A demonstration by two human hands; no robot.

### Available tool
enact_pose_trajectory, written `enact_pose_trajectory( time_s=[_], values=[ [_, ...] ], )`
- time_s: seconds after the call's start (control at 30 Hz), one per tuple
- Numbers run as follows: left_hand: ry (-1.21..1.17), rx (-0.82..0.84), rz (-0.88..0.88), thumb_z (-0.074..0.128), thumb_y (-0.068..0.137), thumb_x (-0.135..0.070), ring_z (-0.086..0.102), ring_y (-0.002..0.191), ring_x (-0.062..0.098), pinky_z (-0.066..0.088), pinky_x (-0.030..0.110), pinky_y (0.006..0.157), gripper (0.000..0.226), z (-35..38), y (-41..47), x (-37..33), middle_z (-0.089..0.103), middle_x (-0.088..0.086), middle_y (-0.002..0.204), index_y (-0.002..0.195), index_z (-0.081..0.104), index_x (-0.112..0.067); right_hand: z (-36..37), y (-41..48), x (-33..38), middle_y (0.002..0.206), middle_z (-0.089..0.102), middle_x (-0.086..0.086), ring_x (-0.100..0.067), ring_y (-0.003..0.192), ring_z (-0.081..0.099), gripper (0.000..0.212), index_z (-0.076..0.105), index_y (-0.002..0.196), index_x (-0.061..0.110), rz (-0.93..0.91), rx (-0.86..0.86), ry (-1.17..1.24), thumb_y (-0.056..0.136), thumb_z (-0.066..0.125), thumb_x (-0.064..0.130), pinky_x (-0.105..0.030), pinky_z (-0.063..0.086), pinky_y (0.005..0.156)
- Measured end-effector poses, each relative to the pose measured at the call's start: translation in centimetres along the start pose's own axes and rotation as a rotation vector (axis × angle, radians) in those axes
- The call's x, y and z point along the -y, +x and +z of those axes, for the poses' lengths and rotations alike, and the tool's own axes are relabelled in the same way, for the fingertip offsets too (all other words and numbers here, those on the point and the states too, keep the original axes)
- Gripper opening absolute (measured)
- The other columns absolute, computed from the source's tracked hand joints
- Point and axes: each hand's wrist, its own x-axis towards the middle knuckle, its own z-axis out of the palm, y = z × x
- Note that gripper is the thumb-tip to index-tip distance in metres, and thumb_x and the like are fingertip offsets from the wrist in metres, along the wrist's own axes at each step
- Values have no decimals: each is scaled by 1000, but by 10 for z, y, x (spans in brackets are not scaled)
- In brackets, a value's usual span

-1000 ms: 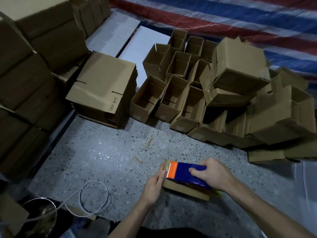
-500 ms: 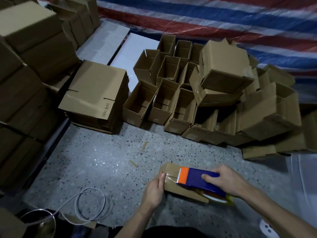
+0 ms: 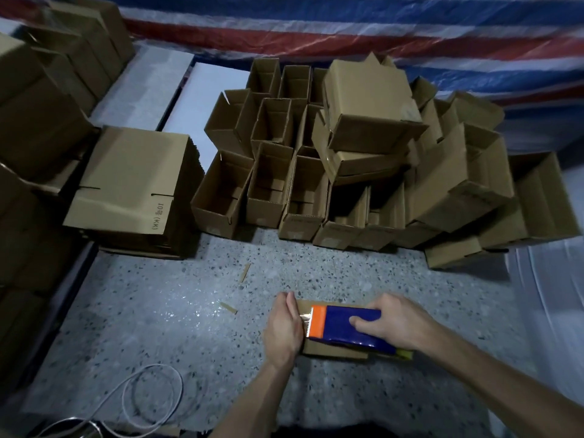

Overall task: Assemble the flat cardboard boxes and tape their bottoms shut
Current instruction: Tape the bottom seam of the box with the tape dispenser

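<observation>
Down on the speckled floor, right in front of the person, a small cardboard box lies on its side with the blue and orange tape dispenser on top of it. The right grip is wrapped round the blue body, thumb on the near face. The orange toothed end points left, with a bit of shiny tape at the blade. The left grip sits flat against the box's left end, fingers straight and pressed to the cardboard, touching that tape end, so the box is squeezed between both grips. Room-wise, bare floor stretches to the left and ahead, with just two cardboard scraps lying about. Further ahead a crowd of assembled open boxes stands in rows, with more tumbled on top and to the right. A stack of flat boxes sits at the left, well apart from the grips, and tall bundles of cardboard wall off the far left. A white cable loops on the floor near the bottom left. A red, white and blue tarp runs along the back.
</observation>
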Motion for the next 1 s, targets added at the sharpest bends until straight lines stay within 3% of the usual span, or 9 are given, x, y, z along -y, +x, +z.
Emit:
enact_pose_trajectory(
  time_s=[0.1, 0.27, 0.4, 0.47, 0.57, 0.7, 0.8, 1.0],
  values=[
    [21, -18, 11, 22, 105, -53, 56, 73, 6, 39, 32, 66, 38, 2, -1, 0, 59, -7, 80, 85, 47, -30, -5, -1, -31, 65, 68, 9, 0, 59, 63, 45, 70, 70, 28, 40, 7, -9, 82, 60, 70, -20, 44, 52],
    [82, -107, 44, 18, 102, -56, 53, 69, 13, 40, 34, 69, 43, 7, -2, 0, 56, -9, 79, 90, 48, -27, -21, -16, -111, 66, 68, 8, -1, 61, 61, 42, 68, 69, 24, 39, -19, -64, 88, 61, 61, -16, 39, 51],
    [112, -152, 66, 9, 94, -64, 48, 64, 13, 37, 34, 68, 54, 9, -4, 0, 55, -6, 79, 90, 47, -26, -31, -24, -167, 73, 69, 3, -6, 67, 62, 47, 70, 72, 19, 71, -32, -36, 87, 58, 62, -31, 50, 70],
    [117, -159, 67, 5, 92, -66, 48, 64, 13, 37, 34, 68, 57, 10, -4, 1, 55, -6, 80, 89, 46, -27, -33, -26, -180, 73, 69, 3, -5, 69, 63, 48, 71, 73, 19, 67, -55, 5, 83, 58, 64, -33, 51, 71],
    [131, -155, 58, 3, 91, -67, 53, 68, 19, 39, 36, 68, 61, 10, -4, 1, 57, -3, 82, 89, 46, -24, -29, -25, -173, 69, 67, 3, -4, 64, 60, 43, 66, 65, 24, 85, -41, -41, 86, 63, 61, -27, 45, 63],
    [141, -165, 67, 5, 92, -65, 52, 68, 19, 39, 36, 68, 58, 11, -4, -2, 58, -2, 83, 90, 46, -24, -14, -11, -128, 62, 64, 6, -1, 57, 60, 51, 65, 72, 25, 98, -28, -288, 87, 51, 72, -19, 37, 53],
    [156, -162, 66, 6, 93, -64, 53, 68, 20, 40, 37, 67, 55, 10, -4, -1, 59, -1, 83, 90, 45, -25, -4, 2, -85, 54, 57, 7, -4, 51, 56, 56, 58, 65, 23, 110, -53, -378, 85, 48, 75, -24, 34, 49],
    [177, -157, 62, 2, 91, -66, 53, 63, 17, 40, 36, 66, 58, 10, -5, -5, 58, -1, 80, 90, 43, -25, -9, 19, -43, 65, 57, 5, -10, 58, 52, 46, 53, 65, 20, 120, -110, -444, 83, 48, 61, -29, 31, 53]
  ],
)
